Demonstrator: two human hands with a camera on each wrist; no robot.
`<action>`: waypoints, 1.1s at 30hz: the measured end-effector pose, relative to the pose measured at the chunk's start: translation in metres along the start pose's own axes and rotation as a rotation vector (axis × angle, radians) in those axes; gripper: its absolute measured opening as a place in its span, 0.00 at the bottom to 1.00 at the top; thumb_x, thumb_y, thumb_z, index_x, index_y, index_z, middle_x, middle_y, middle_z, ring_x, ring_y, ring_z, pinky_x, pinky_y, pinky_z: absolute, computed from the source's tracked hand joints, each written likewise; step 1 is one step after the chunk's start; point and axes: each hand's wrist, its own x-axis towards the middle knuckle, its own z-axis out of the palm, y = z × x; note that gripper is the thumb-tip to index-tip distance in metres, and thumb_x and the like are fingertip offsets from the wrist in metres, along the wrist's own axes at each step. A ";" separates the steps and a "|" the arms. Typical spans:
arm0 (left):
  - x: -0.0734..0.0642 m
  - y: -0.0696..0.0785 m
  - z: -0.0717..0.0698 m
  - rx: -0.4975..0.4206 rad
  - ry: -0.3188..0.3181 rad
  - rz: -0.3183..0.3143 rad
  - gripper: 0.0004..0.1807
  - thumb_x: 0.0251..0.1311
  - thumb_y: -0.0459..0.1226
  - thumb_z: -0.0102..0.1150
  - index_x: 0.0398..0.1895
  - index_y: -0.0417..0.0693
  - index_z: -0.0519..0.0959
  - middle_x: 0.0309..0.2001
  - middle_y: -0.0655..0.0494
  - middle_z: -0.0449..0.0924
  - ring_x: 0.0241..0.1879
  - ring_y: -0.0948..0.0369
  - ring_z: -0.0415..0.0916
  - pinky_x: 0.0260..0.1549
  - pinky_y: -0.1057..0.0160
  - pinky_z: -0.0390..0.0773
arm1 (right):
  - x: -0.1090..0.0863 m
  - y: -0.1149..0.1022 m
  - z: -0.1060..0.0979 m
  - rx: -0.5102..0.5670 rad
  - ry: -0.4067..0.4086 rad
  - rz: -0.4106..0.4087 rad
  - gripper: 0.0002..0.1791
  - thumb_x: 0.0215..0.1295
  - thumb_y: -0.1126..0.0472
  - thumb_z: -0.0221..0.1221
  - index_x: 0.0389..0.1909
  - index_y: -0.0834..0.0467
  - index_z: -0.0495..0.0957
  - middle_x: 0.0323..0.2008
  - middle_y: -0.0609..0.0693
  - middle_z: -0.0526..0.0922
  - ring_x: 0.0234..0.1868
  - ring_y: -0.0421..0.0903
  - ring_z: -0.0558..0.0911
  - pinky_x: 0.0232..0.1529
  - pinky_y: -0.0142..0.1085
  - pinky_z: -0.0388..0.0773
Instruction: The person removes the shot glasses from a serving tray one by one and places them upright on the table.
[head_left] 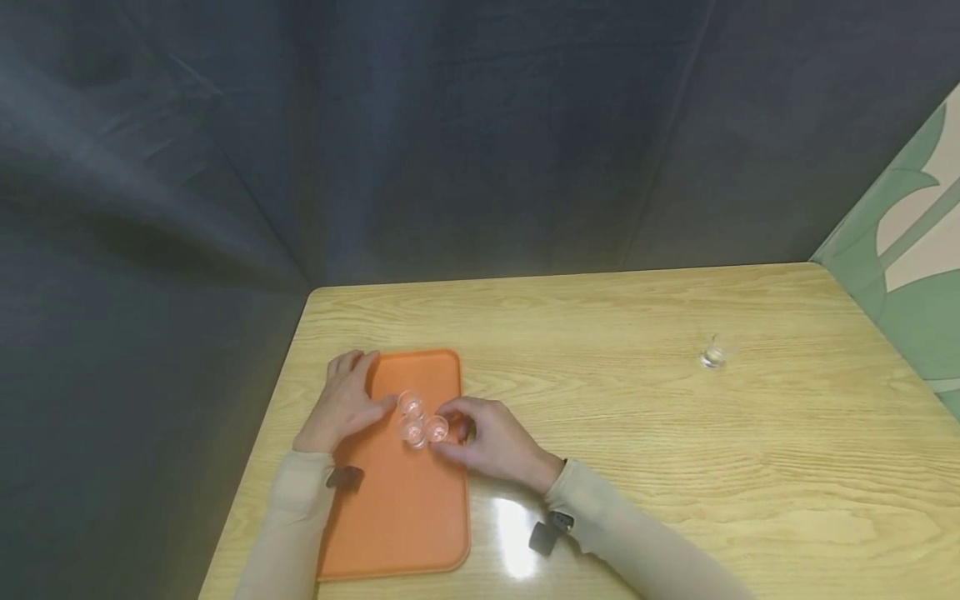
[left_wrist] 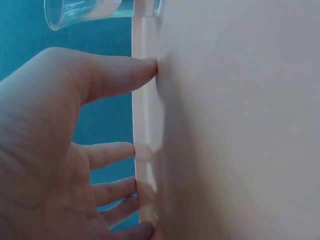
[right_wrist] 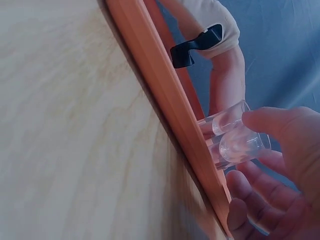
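Note:
Three small clear glasses stand close together on an orange tray: a rear glass, a left front glass and a right front glass. My right hand has its thumb and index finger around the right front glass. In the right wrist view that glass is between them near its rim, other fingers loosely bent. My left hand lies at the tray's left side, fingers spread. Its thumb tip touches the tray surface in the left wrist view, close to a glass.
Another small clear glass stands apart on the wooden table, far to the right. Dark curtains hang behind and to the left. A green patterned panel borders the right side.

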 end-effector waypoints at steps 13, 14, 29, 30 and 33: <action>-0.001 -0.001 0.000 0.000 -0.003 -0.002 0.49 0.62 0.50 0.68 0.82 0.41 0.60 0.80 0.31 0.53 0.82 0.35 0.44 0.75 0.30 0.63 | -0.001 -0.001 0.000 0.028 0.017 -0.001 0.18 0.63 0.58 0.75 0.52 0.58 0.86 0.35 0.48 0.88 0.33 0.45 0.84 0.35 0.32 0.82; -0.001 -0.001 0.000 0.000 -0.003 -0.001 0.49 0.62 0.49 0.68 0.82 0.41 0.60 0.80 0.31 0.53 0.82 0.35 0.44 0.75 0.30 0.62 | -0.001 -0.001 0.000 0.035 0.021 0.005 0.19 0.63 0.58 0.75 0.52 0.58 0.86 0.35 0.49 0.88 0.33 0.44 0.84 0.35 0.32 0.82; -0.001 -0.002 0.000 0.001 -0.007 0.001 0.49 0.63 0.51 0.68 0.83 0.41 0.59 0.81 0.31 0.53 0.82 0.35 0.43 0.75 0.30 0.63 | -0.005 0.000 -0.008 0.226 0.082 0.161 0.19 0.63 0.58 0.75 0.53 0.59 0.85 0.35 0.53 0.88 0.32 0.39 0.83 0.28 0.28 0.79; -0.001 -0.002 0.000 -0.001 -0.006 0.001 0.49 0.63 0.50 0.68 0.83 0.41 0.59 0.81 0.31 0.53 0.82 0.35 0.43 0.75 0.30 0.63 | -0.005 0.000 -0.010 0.250 0.086 0.180 0.19 0.63 0.58 0.75 0.53 0.58 0.85 0.35 0.53 0.88 0.32 0.40 0.84 0.27 0.28 0.79; -0.001 -0.002 0.000 -0.004 0.000 0.003 0.49 0.63 0.50 0.68 0.83 0.41 0.60 0.81 0.31 0.53 0.82 0.35 0.44 0.75 0.30 0.63 | -0.005 0.001 -0.012 0.297 0.110 0.206 0.19 0.62 0.58 0.75 0.52 0.57 0.85 0.37 0.54 0.88 0.33 0.41 0.84 0.27 0.29 0.78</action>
